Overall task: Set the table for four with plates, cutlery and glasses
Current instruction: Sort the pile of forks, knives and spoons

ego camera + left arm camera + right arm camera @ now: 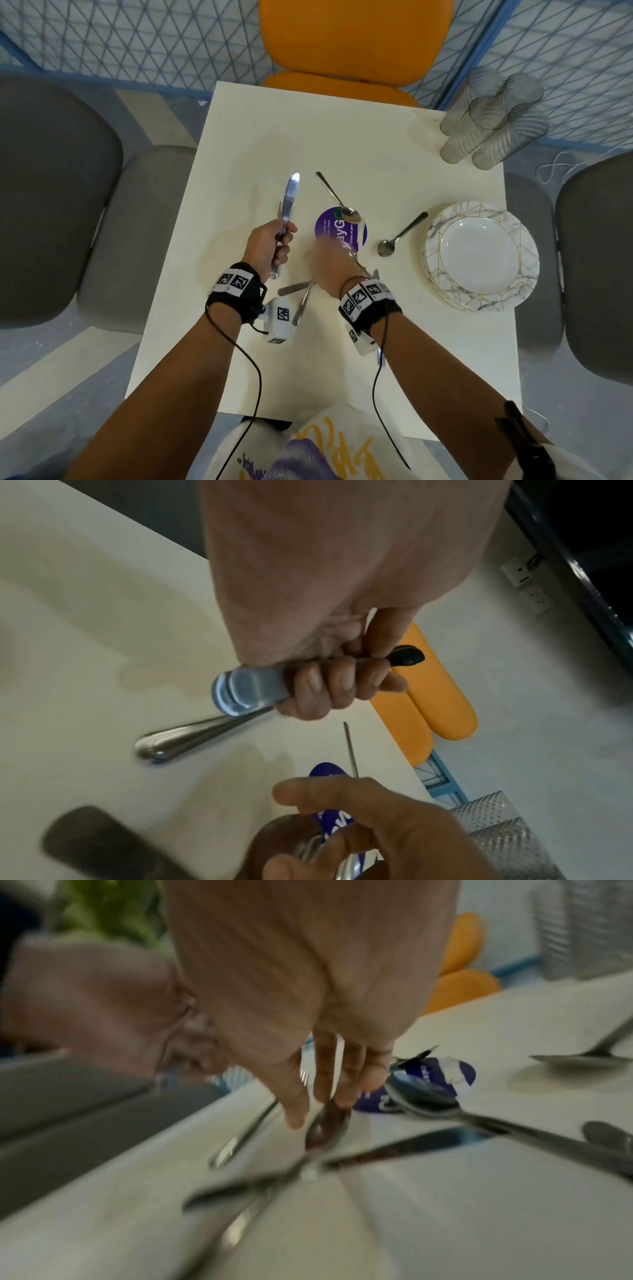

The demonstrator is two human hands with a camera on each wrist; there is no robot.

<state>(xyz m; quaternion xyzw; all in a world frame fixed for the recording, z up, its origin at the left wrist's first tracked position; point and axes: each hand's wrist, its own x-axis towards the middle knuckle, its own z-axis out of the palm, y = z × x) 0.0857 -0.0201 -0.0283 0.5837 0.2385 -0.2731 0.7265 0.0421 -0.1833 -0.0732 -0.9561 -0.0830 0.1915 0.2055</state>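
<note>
while your left hand (270, 240) is curled round the handles of a knife (290, 195) and what looks like a fork behind it, blade pointing away from you above the table (376, 359), your right hand (330, 265) is blurred over the loose cutlery in the middle. from the right wrist view its fingers (298, 1096) reach down straight and slightly spread toward a spoon bowl (325, 1129); i cannot tell whether they have hold of anything.

around your hands, more steel pieces lie crossed on the cream tabletop near your right wrist (301, 298). one spoon (337, 198) rests with its bowl on a round purple sticker (358, 233), and another spoon (400, 234) lies just beside the stack of plates (479, 257) at the right edge. those plates are round, white in the centre, with a marbled grey rim and thin gold lines. four clear ribbed glasses (489, 120) stand bunched at the far right corner, well apart from the cutlery.

an orange padded chair (352, 44) sits at the far end, and grey cushioned chairs (51, 192) flank both sides. a blue lattice panel (137, 37) runs behind.
</note>
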